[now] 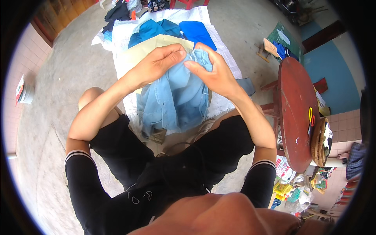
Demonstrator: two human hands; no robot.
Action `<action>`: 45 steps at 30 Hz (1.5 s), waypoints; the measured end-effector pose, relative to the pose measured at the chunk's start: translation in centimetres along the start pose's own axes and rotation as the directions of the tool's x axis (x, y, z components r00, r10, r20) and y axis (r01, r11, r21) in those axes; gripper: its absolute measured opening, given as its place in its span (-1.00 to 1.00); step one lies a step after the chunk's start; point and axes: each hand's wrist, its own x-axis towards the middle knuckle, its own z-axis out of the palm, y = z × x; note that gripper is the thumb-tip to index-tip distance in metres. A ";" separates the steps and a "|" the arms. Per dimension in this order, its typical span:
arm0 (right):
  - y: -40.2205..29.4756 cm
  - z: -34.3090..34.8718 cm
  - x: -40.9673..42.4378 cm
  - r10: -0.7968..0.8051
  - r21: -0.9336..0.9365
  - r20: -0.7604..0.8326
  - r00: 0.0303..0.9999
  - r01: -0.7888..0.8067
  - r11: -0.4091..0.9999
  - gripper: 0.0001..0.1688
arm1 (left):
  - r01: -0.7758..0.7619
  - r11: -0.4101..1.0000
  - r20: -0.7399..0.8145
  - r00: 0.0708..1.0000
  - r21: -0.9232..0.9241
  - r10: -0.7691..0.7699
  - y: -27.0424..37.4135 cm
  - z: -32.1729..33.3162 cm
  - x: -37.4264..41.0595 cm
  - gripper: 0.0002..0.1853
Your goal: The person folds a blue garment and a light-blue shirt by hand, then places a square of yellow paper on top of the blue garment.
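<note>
Both hands hold up a light blue cloth garment [176, 97] above a white woven sheet [226, 53] on the floor. My left hand [166, 60] pinches its upper edge between thumb and fingers. Close beside it, my right hand [210, 66] grips the bunched edge, with the thumb in front; loose threads show there. Most of the garment hangs down between my knees. Behind the hands lies a pale yellow piece of cloth or paper [138, 54]. Beyond that are a teal cloth [149, 29] and a bright blue folded cloth [196, 32].
A red round wooden table [296, 117] stands at the right, bearing scissors [310, 117] and a wicker basket [315, 144]. Dark clothes [117, 13] lie at the sheet's far left corner. A low wooden stool [264, 53] is at the upper right, a white bucket [27, 94] at the far left.
</note>
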 end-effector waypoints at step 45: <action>-0.4 0.2 0.4 0.017 0.167 0.071 0.997 -0.029 0.986 -0.67 | 0.214 0.843 -0.150 0.934 -0.493 -0.324 2.2 1.3 -0.1 -0.72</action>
